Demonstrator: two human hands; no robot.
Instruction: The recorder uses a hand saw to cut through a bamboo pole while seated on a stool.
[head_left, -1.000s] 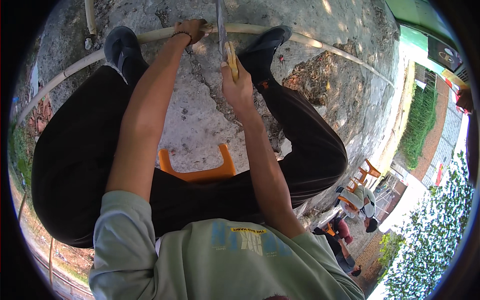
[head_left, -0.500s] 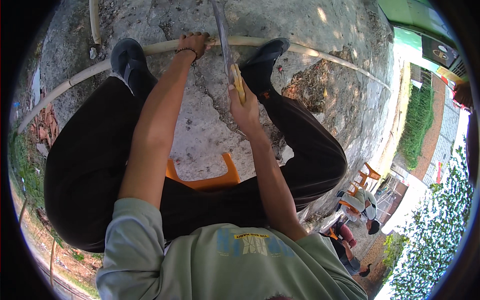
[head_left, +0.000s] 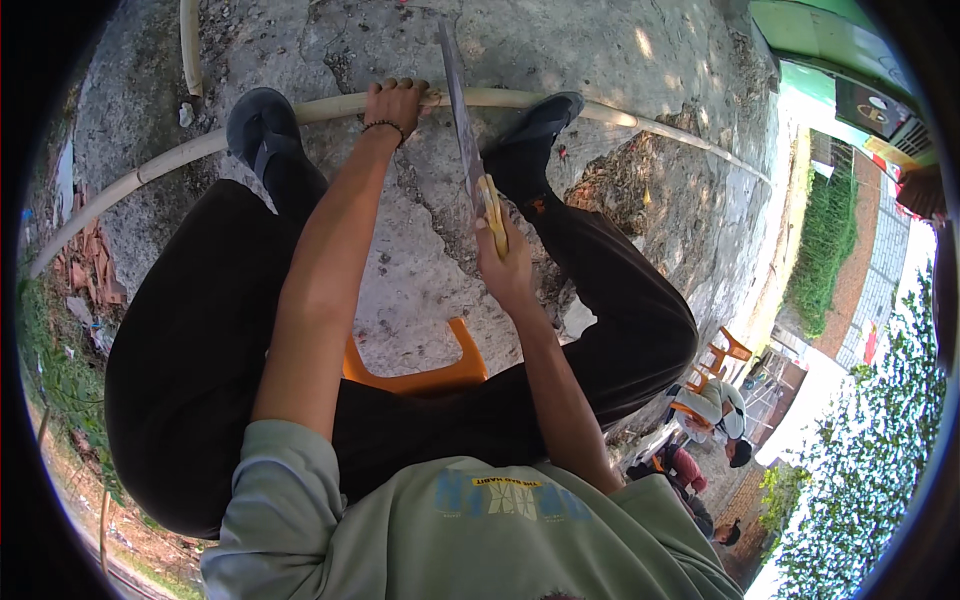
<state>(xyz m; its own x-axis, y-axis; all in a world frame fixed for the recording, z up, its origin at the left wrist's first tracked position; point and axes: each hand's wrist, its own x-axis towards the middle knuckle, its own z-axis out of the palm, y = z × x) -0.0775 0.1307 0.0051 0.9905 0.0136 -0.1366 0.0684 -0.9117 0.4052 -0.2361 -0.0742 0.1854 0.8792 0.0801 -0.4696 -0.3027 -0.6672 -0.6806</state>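
A long pale bamboo pole (head_left: 335, 107) lies crosswise in front of me, looking curved in this view. My left hand (head_left: 395, 104) is closed over it from above, between my two feet. In my right hand (head_left: 507, 268) is the yellow handle of a hand saw (head_left: 459, 110), fingers wrapped round it. Its long grey blade points away from me and crosses the pole just right of my left hand. Whether the teeth have cut into the bamboo I cannot tell.
My sandalled feet (head_left: 262, 125) rest by the pole on cracked concrete (head_left: 400, 270). An orange plastic stool (head_left: 425, 378) is beneath me. Another pole end (head_left: 190, 60) lies at the far left. Dry leaves (head_left: 620, 175) lie right; two people (head_left: 715, 415) sit farther off.
My right hand has drawn the saw back toward me, its handle now nearer my body. My left hand stays on the pole. The whole view has shifted slightly.
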